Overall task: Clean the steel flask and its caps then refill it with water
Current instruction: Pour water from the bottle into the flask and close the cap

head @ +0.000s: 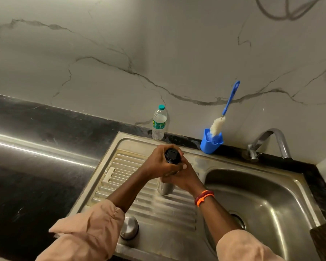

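We have the steel flask point(165, 187) standing upright on the ribbed drainboard point(132, 185) of the sink point(297, 178), in the middle of the frame. Our left hand point(159, 163) curls its grip around the black inner cap point(172, 156) at the top, and our right hand point(181, 177) wraps the flask body just below. The steel outer cap point(129, 229) sits dome-up on the drainboard at the lower centre, beside our left sleeve point(90, 228).

We judge this to be the unscrewing of the inner cap, and several things could go wrong from here. The drainboard looks wet and ridged, so the flask base may skid if we twist without bearing down. If the cap releases suddenly it could slip from our fingers and drop into the basin at the right. The outer cap lies near our left forearm, and a careless sweep could knock it off the edge.

The bottle brush point(217, 125) in its blue holder point(211, 143) and the plastic water bottle point(159, 122) stand well apart from our hands, at the back on the worktop point(36, 166).

Our hands cover most of the flask, so we cannot tell how far the cap is threaded. The tap point(271, 142) shows no running water that we can make out.
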